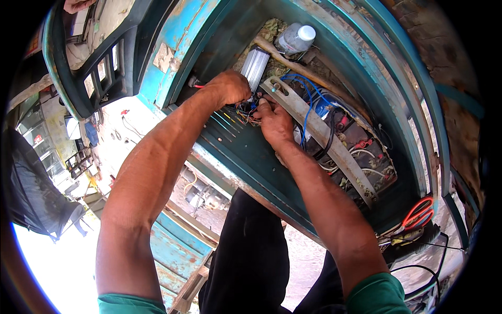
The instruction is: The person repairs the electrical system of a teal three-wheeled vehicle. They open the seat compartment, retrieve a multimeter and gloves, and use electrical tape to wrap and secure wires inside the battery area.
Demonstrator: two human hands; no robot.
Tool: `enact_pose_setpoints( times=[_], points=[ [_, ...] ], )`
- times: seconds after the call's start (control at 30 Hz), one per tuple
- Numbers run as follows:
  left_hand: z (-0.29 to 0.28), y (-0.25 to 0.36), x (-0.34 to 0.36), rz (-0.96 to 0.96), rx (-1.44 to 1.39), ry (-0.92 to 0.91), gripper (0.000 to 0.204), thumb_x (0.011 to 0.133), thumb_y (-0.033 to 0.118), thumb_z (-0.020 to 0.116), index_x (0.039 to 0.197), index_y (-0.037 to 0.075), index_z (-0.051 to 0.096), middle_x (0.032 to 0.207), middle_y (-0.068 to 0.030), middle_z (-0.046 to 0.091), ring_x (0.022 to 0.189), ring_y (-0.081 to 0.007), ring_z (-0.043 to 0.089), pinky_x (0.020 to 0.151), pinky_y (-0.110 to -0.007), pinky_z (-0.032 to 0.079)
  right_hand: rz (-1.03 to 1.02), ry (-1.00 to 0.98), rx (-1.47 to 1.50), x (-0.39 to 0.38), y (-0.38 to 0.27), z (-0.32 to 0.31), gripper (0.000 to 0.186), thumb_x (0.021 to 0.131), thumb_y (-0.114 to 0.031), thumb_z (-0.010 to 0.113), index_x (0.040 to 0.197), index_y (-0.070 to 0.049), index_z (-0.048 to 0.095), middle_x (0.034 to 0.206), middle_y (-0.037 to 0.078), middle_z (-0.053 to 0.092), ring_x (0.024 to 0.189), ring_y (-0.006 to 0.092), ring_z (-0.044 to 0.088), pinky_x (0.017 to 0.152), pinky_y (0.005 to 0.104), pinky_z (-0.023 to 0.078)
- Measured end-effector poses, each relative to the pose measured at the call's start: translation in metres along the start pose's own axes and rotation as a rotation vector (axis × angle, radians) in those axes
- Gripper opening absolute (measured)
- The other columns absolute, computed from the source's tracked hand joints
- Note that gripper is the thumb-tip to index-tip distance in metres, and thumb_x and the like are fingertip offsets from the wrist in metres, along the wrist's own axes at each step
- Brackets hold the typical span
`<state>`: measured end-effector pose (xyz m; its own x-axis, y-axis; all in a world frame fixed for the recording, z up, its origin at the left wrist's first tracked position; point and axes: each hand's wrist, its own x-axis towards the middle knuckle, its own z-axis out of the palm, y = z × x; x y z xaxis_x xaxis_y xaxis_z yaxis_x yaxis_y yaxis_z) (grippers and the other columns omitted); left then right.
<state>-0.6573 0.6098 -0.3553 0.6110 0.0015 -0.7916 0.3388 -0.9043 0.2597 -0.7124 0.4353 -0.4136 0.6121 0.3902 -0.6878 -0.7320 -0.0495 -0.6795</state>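
My left hand [232, 88] is closed at the lower end of a silver finned metal box [254, 67]; what its fingers hold is hidden. Just right of it, my right hand [274, 121] pinches among a bundle of thin coloured wires [244, 112]. Several thin blue and yellow strands [224, 126] lie on the compartment floor to the left. A slotted metal bar [334, 147] slants down past my right hand, over batteries [361, 162] with red terminals and cables. Blue wires [308, 104] loop over the bar, and a pale plastic bottle [293, 39] rests behind.
The teal metal compartment's rim [178, 47] surrounds the work. Red-handled scissors [418, 213] sit at its lower right corner. A dark molded frame [133, 57] stands at upper left, with part of another person's hand [78, 5] above. A black bag [36, 188] hangs at far left.
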Motion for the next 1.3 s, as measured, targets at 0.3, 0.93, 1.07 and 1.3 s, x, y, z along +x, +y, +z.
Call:
enact_pose_setpoints(
  times=[0.3,0.93,1.07,1.3],
  points=[
    [0.0,0.015,-0.009,-0.073,-0.18,0.014,0.02,0.07,0.011,0.07,0.085,-0.001,0.074,0.085,-0.0094,0.072,0.077,-0.0185,0.065,0.071,-0.032,0.051,0.033,-0.085,0.066,0.003,0.003,-0.001,0.033,0.1,-0.02,0.059,0.122,0.005,0.057,0.091,0.008,0.065,0.077,0.0129,0.064,0.07,0.0282,0.054],
    [-0.005,0.034,-0.016,-0.378,-0.573,-0.074,0.013,0.085,0.01,0.067,0.093,0.001,0.071,0.079,-0.0045,0.067,0.069,-0.0131,0.063,0.058,-0.028,0.049,-0.062,0.02,0.058,0.002,0.007,0.005,0.022,0.095,-0.021,0.063,0.099,-0.001,0.069,0.078,0.007,0.069,0.074,0.0175,0.064,0.074,0.0347,0.05],
    [0.0,0.026,-0.014,-0.356,-0.59,-0.052,0.012,0.085,0.009,0.067,0.093,0.001,0.07,0.077,-0.0045,0.067,0.069,-0.0125,0.063,0.058,-0.028,0.048,-0.086,-0.082,-0.051,0.004,0.005,0.002,0.03,0.101,-0.016,0.055,0.127,-0.003,0.061,0.088,0.004,0.066,0.071,0.0095,0.061,0.067,0.0255,0.053],
    [-0.001,0.031,-0.014,-0.311,-0.553,-0.052,0.007,0.086,0.007,0.067,0.09,0.002,0.07,0.075,-0.0033,0.065,0.066,-0.0111,0.059,0.057,-0.027,0.046,-0.019,-0.101,-0.079,0.005,-0.002,-0.002,0.031,0.103,-0.022,0.049,0.127,-0.005,0.058,0.093,0.008,0.069,0.075,0.0147,0.064,0.072,0.0328,0.053]
  ],
)
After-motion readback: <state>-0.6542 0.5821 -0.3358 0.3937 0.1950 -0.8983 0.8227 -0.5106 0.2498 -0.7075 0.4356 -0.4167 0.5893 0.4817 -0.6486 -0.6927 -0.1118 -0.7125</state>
